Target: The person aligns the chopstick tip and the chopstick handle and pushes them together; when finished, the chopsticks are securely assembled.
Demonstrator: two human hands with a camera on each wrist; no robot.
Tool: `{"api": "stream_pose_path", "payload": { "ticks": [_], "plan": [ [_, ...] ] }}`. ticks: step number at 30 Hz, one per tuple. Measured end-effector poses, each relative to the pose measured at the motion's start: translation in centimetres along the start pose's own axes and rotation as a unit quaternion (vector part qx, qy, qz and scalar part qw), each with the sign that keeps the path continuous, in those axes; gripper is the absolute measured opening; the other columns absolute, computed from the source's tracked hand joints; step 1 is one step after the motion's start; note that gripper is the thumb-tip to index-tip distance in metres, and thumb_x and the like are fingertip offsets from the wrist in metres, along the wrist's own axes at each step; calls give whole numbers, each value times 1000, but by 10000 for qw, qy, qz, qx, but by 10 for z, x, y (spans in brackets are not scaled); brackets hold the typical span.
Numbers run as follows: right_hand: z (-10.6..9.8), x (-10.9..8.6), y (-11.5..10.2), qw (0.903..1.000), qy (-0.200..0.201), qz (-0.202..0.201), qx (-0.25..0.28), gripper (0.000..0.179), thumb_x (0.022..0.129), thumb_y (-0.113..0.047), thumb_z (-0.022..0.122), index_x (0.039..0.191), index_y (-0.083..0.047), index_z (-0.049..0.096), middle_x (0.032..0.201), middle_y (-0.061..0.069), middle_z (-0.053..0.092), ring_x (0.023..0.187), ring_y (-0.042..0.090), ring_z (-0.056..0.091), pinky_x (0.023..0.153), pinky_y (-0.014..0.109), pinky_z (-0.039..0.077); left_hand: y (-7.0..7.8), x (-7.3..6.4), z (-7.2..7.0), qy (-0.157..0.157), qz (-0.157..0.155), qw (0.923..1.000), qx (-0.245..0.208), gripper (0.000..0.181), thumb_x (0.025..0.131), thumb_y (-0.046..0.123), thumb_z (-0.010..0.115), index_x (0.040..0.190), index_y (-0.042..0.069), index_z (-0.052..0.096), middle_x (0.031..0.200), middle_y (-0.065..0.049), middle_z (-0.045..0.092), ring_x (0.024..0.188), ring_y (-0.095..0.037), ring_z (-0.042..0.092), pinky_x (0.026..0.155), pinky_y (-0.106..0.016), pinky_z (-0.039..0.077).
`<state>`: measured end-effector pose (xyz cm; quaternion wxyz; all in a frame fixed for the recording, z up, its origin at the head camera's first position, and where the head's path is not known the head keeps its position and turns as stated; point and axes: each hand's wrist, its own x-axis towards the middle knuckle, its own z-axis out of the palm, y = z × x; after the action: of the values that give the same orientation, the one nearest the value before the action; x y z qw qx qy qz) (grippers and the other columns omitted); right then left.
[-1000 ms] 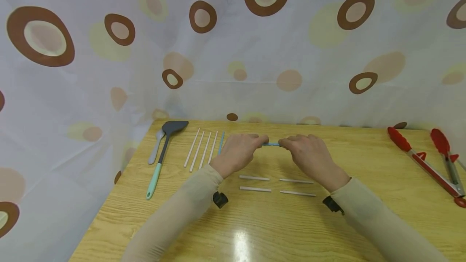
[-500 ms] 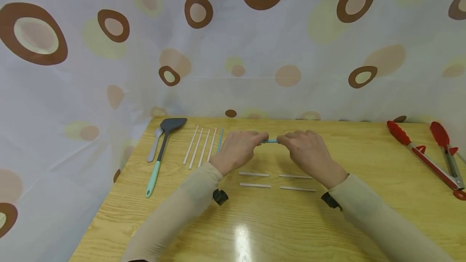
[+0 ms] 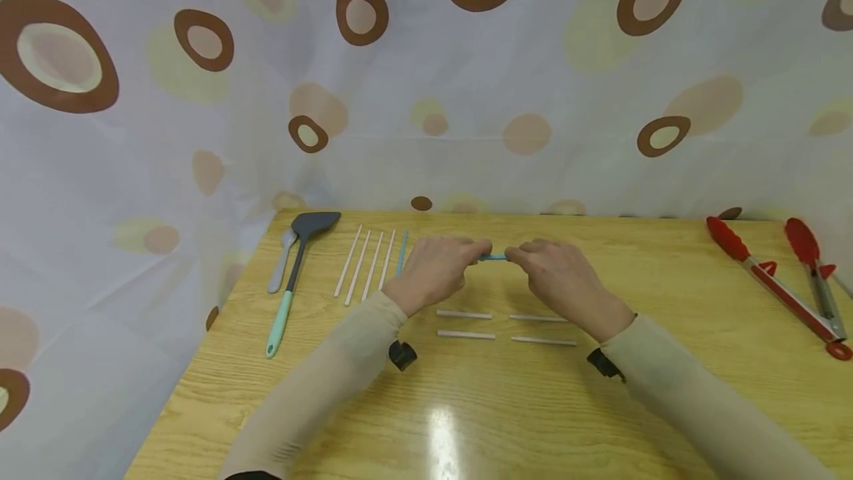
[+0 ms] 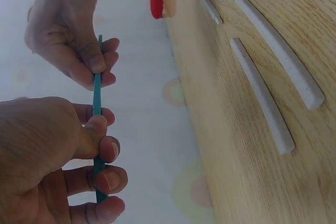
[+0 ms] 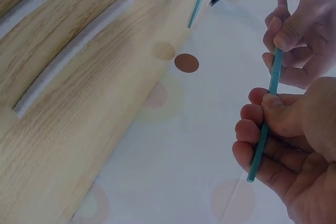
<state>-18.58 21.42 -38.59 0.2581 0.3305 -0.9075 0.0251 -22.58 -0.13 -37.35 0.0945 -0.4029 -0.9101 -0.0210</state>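
Note:
Both hands hold one thin blue stick [image 3: 494, 258] crosswise above the table. The left hand [image 3: 433, 272] pinches its left part between thumb and fingers, and the right hand [image 3: 563, 280] pinches its right part. A short stretch shows between the hands, with a fine line across it in the right wrist view [image 5: 275, 72]. Below the hands lie short white sticks [image 3: 466, 335] in two rows, end to end with gaps. To the left, several longer white sticks [image 3: 356, 269] lie side by side beside another blue stick [image 3: 403, 252], partly hidden behind the left hand.
At the left lie a turner [image 3: 282, 324] with a mint handle and a grey spoon [image 3: 283, 264]. Two red-tipped tongs [image 3: 776, 289] lie at the right. A patterned cloth [image 3: 400, 95] hangs behind the wooden table [image 3: 506, 421].
The head view has tilted slightly, so the table and tools sit a little higher in it. Both hands keep their hold on the blue stick, with little visible movement.

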Motion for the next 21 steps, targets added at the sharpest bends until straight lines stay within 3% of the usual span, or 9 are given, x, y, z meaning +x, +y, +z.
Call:
{"api": "stream_pose_path", "payload": {
  "ticks": [4, 13, 21],
  "plan": [
    [-1, 2, 0, 9998, -117, -21, 171, 35, 71, 23, 71, 97, -1, 69, 78, 9, 68, 59, 23, 60, 42, 27, 42, -1, 2, -1, -65, 31, 9999, 84, 27, 98, 9, 62, 119, 26, 62, 100, 12, 71, 47, -8, 42, 40, -22, 34],
    [1, 2, 3, 9991, -265, -53, 328, 34, 72, 23, 69, 94, -3, 67, 74, 7, 65, 55, 20, 56, 42, 26, 40, -3, 2, 2, -158, 51, 9998, 84, 23, 99, 11, 61, 117, 26, 61, 101, 12, 71, 45, -8, 38, 39, -22, 32],
    [4, 1, 6, 9981, -345, -310, 394, 32, 76, 17, 75, 100, -3, 72, 81, 9, 64, 62, 21, 61, 45, 27, 46, 5, 3, -6, -760, -157, 9964, 354, 11, 101, 26, 59, 112, 24, 61, 89, 9, 68, 55, -8, 51, 43, -23, 40]
  ]
}}
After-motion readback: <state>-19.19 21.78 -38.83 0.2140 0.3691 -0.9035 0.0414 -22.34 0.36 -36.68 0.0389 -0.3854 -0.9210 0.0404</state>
